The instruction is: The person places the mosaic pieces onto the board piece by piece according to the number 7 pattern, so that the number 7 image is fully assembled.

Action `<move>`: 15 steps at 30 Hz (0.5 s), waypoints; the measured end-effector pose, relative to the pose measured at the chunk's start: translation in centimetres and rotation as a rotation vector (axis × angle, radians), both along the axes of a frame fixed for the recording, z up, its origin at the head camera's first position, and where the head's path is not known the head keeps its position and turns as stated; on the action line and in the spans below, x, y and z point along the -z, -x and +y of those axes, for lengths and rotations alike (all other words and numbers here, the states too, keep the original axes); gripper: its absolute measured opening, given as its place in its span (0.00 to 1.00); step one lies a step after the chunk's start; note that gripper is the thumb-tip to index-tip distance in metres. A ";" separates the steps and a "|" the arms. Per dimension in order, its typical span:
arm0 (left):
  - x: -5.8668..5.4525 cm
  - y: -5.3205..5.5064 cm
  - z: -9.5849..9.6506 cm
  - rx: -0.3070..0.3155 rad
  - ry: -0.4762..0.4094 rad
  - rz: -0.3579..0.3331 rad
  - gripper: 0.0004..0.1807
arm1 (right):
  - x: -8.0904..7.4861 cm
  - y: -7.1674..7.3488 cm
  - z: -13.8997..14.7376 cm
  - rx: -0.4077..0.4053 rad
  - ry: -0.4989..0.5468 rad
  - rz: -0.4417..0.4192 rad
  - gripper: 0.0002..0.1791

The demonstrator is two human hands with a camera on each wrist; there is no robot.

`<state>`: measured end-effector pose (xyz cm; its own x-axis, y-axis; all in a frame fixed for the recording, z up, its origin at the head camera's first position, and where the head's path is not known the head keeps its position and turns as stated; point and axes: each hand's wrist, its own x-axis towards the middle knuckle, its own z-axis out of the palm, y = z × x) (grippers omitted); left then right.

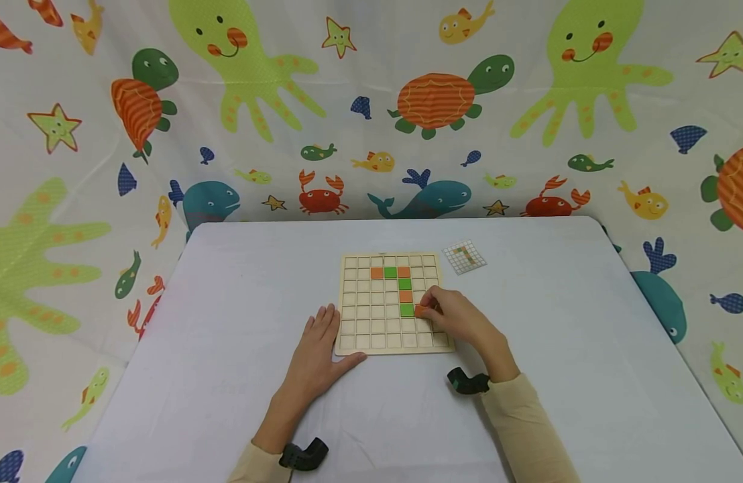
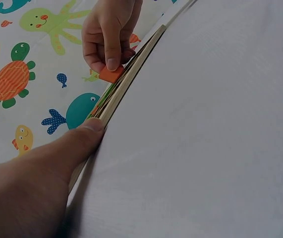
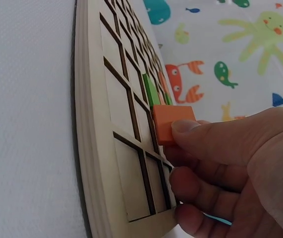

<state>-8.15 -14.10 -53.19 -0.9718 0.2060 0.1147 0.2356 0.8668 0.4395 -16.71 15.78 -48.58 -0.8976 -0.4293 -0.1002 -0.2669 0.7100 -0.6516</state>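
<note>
A wooden grid board [image 1: 371,335] lies flat on the table, with several orange and green square tiles set in its cells. They form a short row near the top and a column running down from its right end; the lowest is a green tile [image 1: 406,310]. My right hand [image 1: 459,316] pinches an orange tile [image 3: 168,121] between thumb and fingers, tilted over the cell just right of that green tile. Along the board's left and near edges rests my left hand [image 1: 316,355], fingers straight, its thumb [image 2: 89,129] touching the near edge.
A small card [image 1: 465,257] printed with a grid and coloured squares lies beyond the board's right corner. White cloth [image 1: 226,322] covers the table. Behind it hangs a curtain [image 1: 371,87] with sea animals. A black device [image 1: 468,381] is strapped at each wrist.
</note>
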 end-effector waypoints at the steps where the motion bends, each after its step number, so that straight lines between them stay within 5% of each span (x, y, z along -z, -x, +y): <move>1: 0.0 0.0 0.0 -0.001 -0.001 -0.002 0.56 | 0.0 0.0 0.0 -0.005 0.000 0.006 0.10; 15: -0.2 0.0 0.0 0.002 -0.001 0.005 0.56 | -0.3 -0.2 -0.2 -0.006 -0.005 0.023 0.08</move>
<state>-8.15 -14.06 -53.02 -0.9709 0.2076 0.1196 0.2393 0.8660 0.4392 -16.54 15.58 -48.27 -0.8970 -0.4344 -0.0816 -0.2863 0.7116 -0.6417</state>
